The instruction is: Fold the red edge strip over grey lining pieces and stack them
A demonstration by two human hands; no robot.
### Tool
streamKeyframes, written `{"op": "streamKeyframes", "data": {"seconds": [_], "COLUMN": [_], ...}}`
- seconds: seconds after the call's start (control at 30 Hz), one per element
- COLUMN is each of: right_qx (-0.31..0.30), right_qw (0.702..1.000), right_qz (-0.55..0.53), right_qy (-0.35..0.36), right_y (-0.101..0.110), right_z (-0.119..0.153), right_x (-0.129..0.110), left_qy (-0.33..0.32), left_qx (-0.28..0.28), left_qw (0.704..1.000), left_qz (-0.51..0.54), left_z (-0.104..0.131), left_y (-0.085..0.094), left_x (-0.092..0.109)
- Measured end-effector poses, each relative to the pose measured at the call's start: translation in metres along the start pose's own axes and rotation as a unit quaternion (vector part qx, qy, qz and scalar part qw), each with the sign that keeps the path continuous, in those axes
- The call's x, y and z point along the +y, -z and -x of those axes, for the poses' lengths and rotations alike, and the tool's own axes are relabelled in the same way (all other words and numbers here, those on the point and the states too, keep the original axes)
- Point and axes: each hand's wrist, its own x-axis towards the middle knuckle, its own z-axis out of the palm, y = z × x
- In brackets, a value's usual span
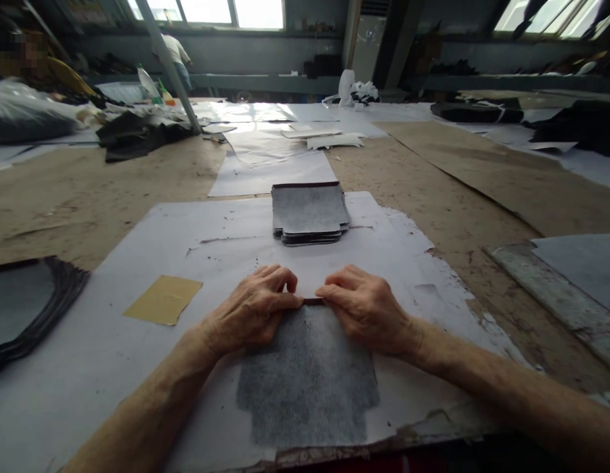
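Left hand (258,303) and right hand (364,305) are pinching the dark far edge (313,301) of a grey piece (307,381), which is lying on white paper (102,355). Edge work is apparently under way, unfinished. Beyond, a stack (309,207) is showing a similar dark edge on top, probably done; remaining count: cannot tell.

I see the gray piece (307,381) as matt, cloth-like material, slightly fuzzy on its surface. The stack (307,210) has the same dull finish. Under both I find white paper (137,374), mostly smooth but rough at its torn edge. The tan square (164,300) looks like matt paper. The plastic bag (29,117) is glossy and wrinkled; the table (152,171) looks dull and scuffed.
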Motion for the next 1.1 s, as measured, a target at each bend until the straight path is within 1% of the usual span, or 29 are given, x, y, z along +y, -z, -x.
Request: {"op": "streamKeyframes", "data": {"seconds": [0.1, 0.2, 0.3, 0.4, 0.47, 0.6, 0.67, 0.77, 0.87, 0.93, 1.0, 1.1], "right_qx": [-0.021, -0.030, -0.035, -0.034, -0.030, -0.012, -0.015, -0.045, -0.094, -0.124, -0.140, -0.117], "right_qw": [0.998, 0.996, 0.996, 0.996, 0.996, 0.996, 0.995, 0.993, 0.988, 0.984, 0.977, 0.971], "right_qz": [0.043, 0.054, 0.051, 0.053, 0.047, 0.007, -0.017, -0.043, -0.054, -0.027, 0.038, 0.124], "right_qy": [0.050, 0.067, 0.067, 0.068, 0.071, 0.086, 0.096, 0.104, 0.106, 0.126, 0.155, 0.169], "right_y": [-0.020, -0.028, -0.027, -0.026, -0.026, -0.028, -0.028, -0.026, -0.022, -0.020, -0.019, -0.024], "right_z": [-0.007, -0.007, -0.005, -0.006, -0.008, -0.008, -0.008, -0.008, -0.010, -0.012, -0.015, -0.021], "right_x": [-0.010, -0.008, -0.004, -0.004, -0.005, -0.005, -0.005, -0.004, -0.004, -0.007, -0.012, -0.021], "left_qy": [0.010, 0.025, 0.045, 0.056, 0.059, 0.052, 0.047, 0.040, 0.026, 0.021, 0.020, 0.009], "left_qx": [0.004, 0.025, 0.040, 0.031, 0.036, 0.079, 0.081, 0.079, 0.084, 0.081, 0.076, 0.068], "left_qw": [1.000, 0.999, 0.998, 0.997, 0.996, 0.995, 0.995, 0.995, 0.996, 0.996, 0.997, 0.998], "left_qz": [-0.013, 0.011, 0.029, 0.043, 0.049, 0.036, 0.041, 0.049, 0.035, 0.025, 0.017, -0.006], "left_z": [0.002, 0.003, 0.005, 0.010, 0.016, 0.027, 0.031, 0.034, 0.035, 0.034, 0.033, 0.031], "left_y": [-0.001, -0.001, 0.003, 0.009, 0.012, 0.009, 0.006, 0.002, 0.001, 0.001, 0.002, 0.003], "left_x": [-0.002, -0.006, -0.010, -0.011, -0.012, -0.013, -0.014, -0.015, -0.015, -0.014, -0.013, -0.012]}}
